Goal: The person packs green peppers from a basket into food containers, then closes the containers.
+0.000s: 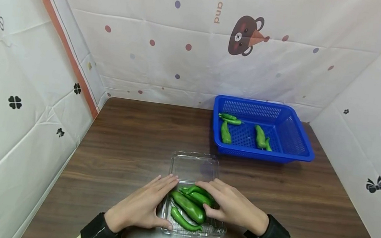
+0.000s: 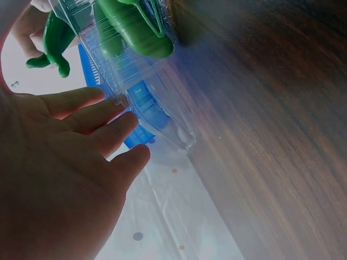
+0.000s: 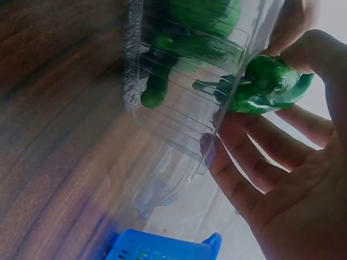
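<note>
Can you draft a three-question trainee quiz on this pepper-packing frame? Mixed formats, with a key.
1. True or false: the clear plastic box stands with its lid open.
2. Where are the loose green peppers? A) bare table B) blue basket C) floor
3. Fill in: the right hand rests on the ____ in the box, while the left hand touches the box's side.

Key: 1 true; 2 B; 3 peppers.

We've got a blue basket (image 1: 298, 136) with green peppers (image 1: 261, 137) inside, far right of the wooden table (image 1: 128, 143).
</note>
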Motion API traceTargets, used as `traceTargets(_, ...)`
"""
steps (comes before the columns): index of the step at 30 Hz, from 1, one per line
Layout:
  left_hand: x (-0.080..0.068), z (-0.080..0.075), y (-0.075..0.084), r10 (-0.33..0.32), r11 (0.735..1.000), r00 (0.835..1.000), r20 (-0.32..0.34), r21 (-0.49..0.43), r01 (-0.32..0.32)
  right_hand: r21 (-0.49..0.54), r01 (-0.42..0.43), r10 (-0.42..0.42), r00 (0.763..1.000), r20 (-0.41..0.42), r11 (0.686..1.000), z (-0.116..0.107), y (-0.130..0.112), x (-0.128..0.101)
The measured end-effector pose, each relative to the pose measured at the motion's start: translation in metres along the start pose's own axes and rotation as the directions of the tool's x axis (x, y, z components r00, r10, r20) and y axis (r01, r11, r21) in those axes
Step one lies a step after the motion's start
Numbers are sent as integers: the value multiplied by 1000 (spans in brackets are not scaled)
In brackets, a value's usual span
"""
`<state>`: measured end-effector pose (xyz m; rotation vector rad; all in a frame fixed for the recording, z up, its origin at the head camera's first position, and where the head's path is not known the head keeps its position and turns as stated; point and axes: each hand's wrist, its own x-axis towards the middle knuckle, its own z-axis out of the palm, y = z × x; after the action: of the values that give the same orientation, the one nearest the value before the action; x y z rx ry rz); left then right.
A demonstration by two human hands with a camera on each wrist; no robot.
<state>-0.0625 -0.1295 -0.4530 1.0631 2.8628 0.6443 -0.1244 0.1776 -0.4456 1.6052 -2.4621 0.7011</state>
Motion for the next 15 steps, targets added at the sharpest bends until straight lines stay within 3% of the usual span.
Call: traceTargets(15, 0, 0, 0, -1, 1000, 1000, -3, -20, 1, -103, 22, -21, 1000, 5, 994, 5, 2, 2)
